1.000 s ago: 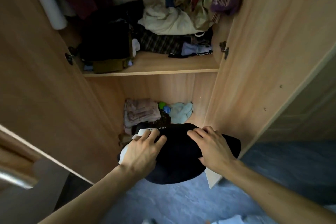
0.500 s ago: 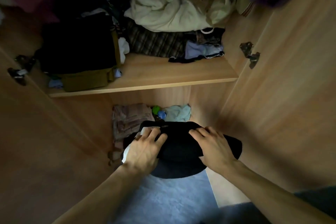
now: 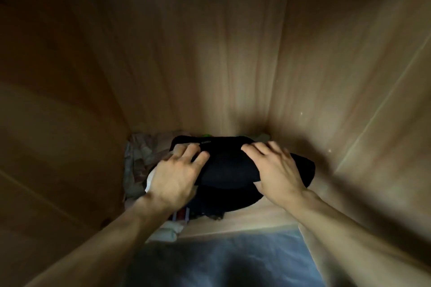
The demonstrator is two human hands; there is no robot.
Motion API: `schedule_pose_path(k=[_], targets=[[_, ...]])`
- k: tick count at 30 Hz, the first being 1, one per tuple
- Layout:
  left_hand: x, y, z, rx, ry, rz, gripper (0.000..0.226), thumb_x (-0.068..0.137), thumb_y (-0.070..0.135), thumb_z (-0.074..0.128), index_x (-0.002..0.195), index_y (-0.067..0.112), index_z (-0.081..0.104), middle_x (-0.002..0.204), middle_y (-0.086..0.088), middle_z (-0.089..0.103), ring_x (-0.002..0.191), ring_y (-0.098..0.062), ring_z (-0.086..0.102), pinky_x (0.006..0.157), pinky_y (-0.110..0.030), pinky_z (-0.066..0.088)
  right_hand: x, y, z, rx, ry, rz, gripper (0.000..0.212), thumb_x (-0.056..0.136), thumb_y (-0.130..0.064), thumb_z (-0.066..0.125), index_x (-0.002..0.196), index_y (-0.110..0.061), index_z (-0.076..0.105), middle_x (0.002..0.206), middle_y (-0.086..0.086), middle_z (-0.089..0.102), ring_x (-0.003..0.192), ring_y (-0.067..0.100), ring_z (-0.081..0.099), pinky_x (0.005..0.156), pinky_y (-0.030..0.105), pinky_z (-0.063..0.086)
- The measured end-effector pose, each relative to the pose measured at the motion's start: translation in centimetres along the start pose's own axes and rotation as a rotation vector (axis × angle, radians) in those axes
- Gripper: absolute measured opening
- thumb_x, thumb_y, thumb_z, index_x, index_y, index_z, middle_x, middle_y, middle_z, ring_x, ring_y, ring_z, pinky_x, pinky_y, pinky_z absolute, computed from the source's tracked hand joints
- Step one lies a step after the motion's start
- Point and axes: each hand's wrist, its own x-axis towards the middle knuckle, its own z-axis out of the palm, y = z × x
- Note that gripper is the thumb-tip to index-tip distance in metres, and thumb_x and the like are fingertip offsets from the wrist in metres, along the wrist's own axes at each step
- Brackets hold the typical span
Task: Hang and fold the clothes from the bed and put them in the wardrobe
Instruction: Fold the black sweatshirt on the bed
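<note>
Two wooden side walls and a back panel of the wardrobe filled most of the view, and its lower compartment was seen from close above. A blurred bar, possibly a shelf edge or rail, was crossed at the top of the frame; which one could not be told. Below the cabinet front, a bluish floor was shown.

On the compartment's base, a pile of clothes was already stowed: a pale, patterned garment was pressed against the left wall, and something white was spilled over the front lip.

A folded black garment was held in the compartment above that pile; whether it was touching the pile could not be made out. It was gripped at its left end by the left hand, fingers curled over the top edge, and at its right end by the right hand, fingers over the top and thumb tucked beneath.

By this evidence, folding of this piece was judged finished and its placement nearly complete; only release was left. How many clothes were left on the bed could not be told, as the bed was out of view.
</note>
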Motion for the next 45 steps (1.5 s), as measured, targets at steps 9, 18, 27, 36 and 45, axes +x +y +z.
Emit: schedule_pose_path(k=[9, 18, 27, 36, 45], targets=[[1.5, 0.3, 11.8, -0.015, 0.115, -0.01, 0.074, 0.059, 0.033, 0.08, 0.125, 0.025, 0.047, 0.119, -0.001, 0.05, 0.105, -0.028, 0.055, 0.052, -0.04, 0.054, 0.3, 2.7, 12.0, 0.028, 0.138, -0.002, 0.079, 0.066, -0.012, 0.079, 0.137, -0.026, 0.048, 0.127, -0.002, 0.052, 0.106, 0.031, 0.054, 0.087, 0.047, 0.05], [0.7, 1.7, 15.5, -0.048, 0.117, 0.049, 0.077, 0.052, 0.039, 0.084, 0.12, 0.028, 0.05, 0.113, 0.002, 0.053, 0.101, -0.025, 0.059, 0.046, -0.036, 0.049, -1.6, 4.1, 14.5, -0.047, 0.09, -0.017, 0.078, 0.062, -0.016, 0.08, 0.133, -0.028, 0.05, 0.123, -0.006, 0.054, 0.106, 0.026, 0.056, 0.079, 0.042, 0.052], [4.5, 2.7, 17.1, -0.08, 0.044, 0.076, 0.071, 0.071, 0.045, 0.075, 0.132, 0.027, 0.044, 0.126, -0.002, 0.048, 0.114, -0.028, 0.054, 0.066, -0.042, 0.054, -0.4, 6.4, 14.7, -0.067, -0.052, 0.043, 0.078, 0.073, -0.026, 0.077, 0.141, -0.031, 0.041, 0.133, -0.007, 0.049, 0.118, 0.025, 0.05, 0.094, 0.041, 0.047], [13.4, 0.6, 18.0, 0.051, 0.485, 0.1, 0.062, 0.061, 0.015, 0.075, 0.12, 0.012, 0.058, 0.118, -0.013, 0.058, 0.099, -0.038, 0.056, 0.071, -0.045, 0.05, 6.1, 10.3, 15.0, -0.174, 0.324, 0.067, 0.092, 0.054, -0.012, 0.086, 0.137, -0.02, 0.049, 0.135, 0.004, 0.05, 0.121, 0.033, 0.047, 0.093, 0.047, 0.042], [10.2, 7.7, 38.6, -0.171, -0.229, -0.006, 0.062, 0.08, 0.004, 0.06, 0.137, 0.02, 0.043, 0.162, -0.011, 0.024, 0.136, -0.036, 0.038, 0.097, -0.05, 0.044, 0.0, 13.8, 37.2, -0.17, 0.013, 0.075, 0.05, 0.072, -0.016, 0.05, 0.121, -0.024, 0.05, 0.127, 0.011, 0.065, 0.107, 0.038, 0.066, 0.083, 0.047, 0.055]])
